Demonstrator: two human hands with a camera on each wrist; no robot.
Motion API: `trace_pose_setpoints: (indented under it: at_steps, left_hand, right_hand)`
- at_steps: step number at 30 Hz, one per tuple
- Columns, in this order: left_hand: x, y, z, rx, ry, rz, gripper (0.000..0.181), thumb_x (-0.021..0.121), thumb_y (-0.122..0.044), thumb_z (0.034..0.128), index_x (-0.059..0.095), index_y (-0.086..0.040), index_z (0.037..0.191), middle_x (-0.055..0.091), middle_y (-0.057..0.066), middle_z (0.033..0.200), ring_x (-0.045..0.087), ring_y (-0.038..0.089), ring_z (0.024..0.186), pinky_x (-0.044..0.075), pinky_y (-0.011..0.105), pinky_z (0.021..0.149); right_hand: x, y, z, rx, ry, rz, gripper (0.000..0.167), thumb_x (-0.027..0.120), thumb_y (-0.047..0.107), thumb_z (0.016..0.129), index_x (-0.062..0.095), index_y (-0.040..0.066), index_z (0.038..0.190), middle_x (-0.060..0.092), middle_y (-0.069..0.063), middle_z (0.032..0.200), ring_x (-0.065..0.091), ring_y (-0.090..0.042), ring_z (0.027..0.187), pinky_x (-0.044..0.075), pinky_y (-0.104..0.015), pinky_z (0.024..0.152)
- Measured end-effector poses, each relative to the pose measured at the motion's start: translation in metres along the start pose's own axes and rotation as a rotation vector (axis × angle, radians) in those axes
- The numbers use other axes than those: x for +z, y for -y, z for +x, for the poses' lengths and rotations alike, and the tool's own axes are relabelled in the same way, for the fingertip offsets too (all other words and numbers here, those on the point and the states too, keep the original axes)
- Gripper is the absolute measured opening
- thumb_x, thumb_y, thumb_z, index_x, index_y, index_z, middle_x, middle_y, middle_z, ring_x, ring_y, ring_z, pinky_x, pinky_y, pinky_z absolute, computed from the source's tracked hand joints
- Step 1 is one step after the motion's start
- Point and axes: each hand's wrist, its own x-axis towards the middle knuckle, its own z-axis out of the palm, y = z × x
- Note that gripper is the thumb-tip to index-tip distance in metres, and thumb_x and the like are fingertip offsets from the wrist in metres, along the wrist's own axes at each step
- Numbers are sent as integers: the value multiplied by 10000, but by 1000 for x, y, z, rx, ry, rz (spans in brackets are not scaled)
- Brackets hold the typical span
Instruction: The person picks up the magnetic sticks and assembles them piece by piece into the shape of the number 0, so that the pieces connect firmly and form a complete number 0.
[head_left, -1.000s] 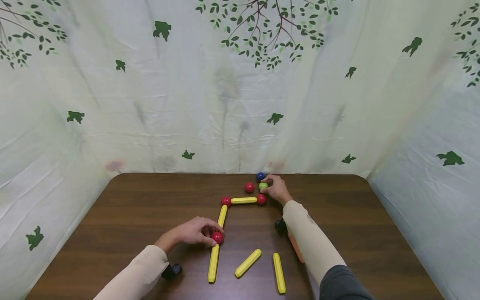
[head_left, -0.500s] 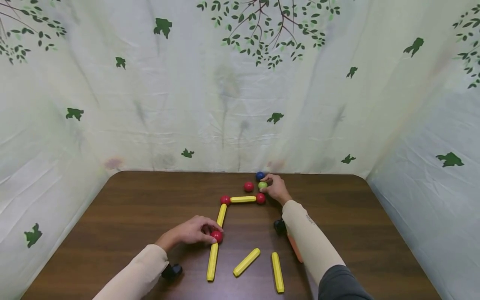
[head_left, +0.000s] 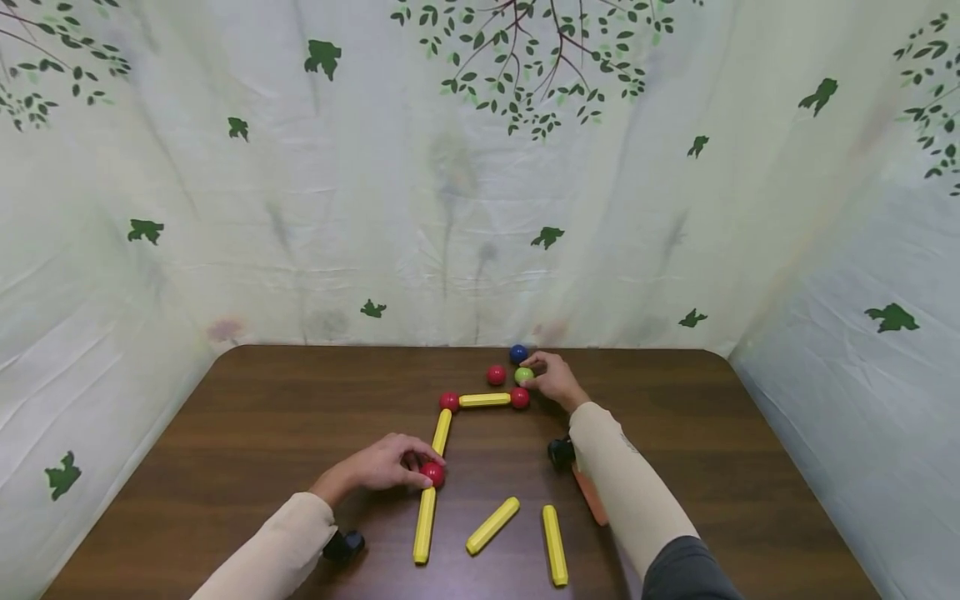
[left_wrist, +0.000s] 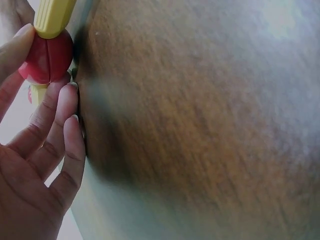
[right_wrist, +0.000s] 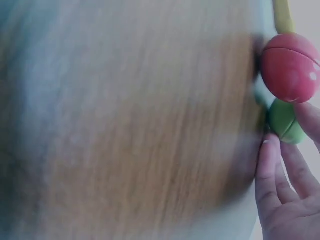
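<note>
In the head view my left hand (head_left: 392,462) grips a red ball (head_left: 432,475) between thumb and fingers. That ball sits between two yellow sticks, a far stick (head_left: 442,432) and a near stick (head_left: 423,527). The far stick reaches a red corner ball (head_left: 449,402), from which a short yellow stick (head_left: 484,401) runs right to another red ball (head_left: 520,398). Just behind this one, my right hand (head_left: 556,379) holds a green ball (head_left: 524,377) with thumb and fingertips. In the right wrist view the red ball (right_wrist: 290,67) partly covers the green ball (right_wrist: 286,121).
A blue ball (head_left: 518,355) and a loose red ball (head_left: 496,375) lie near the table's back edge. Two loose yellow sticks, one slanted (head_left: 492,526) and one nearly straight (head_left: 555,546), lie in front. An orange stick (head_left: 590,495) is partly hidden under the right forearm.
The green ball in my right hand has shifted very slightly nearer, towards the red ball at the chain's end. My left hand and the other pieces look unchanged.
</note>
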Motion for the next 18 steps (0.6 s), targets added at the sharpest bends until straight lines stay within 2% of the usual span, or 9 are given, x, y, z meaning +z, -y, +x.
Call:
trace_pose_setpoints:
  at_steps: [5,11,18]
  left_hand:
    - [0,1,1,3,3,-9,288,735,-241,860,712,-132,1126,615,-48,899,542,86,729,464,235,658]
    - [0,0,1,-6,5,-16,293,733,-251,861,711,-138,1131,615,-54,895,539,90,734,461,237,658]
    - [-2,0,1,-14,15,-22,299,731,-248,864,709,-129,1137,612,-53,890,534,101,740,455,241,656]
  right_hand:
    - [-7,4,-6,-19,26,44,286,731,20,832,657,30,1108,622,-171,1150,567,-289,1032,487,-347,797]
    - [-18,13,-21,-126,25,0,323,739,79,835,661,30,1145,644,-142,1114,607,-277,989,492,-355,792]
    - [-15,29,-50,-265,157,-88,321,760,106,824,668,35,1123,663,-94,1048,641,-244,906,512,-352,797]
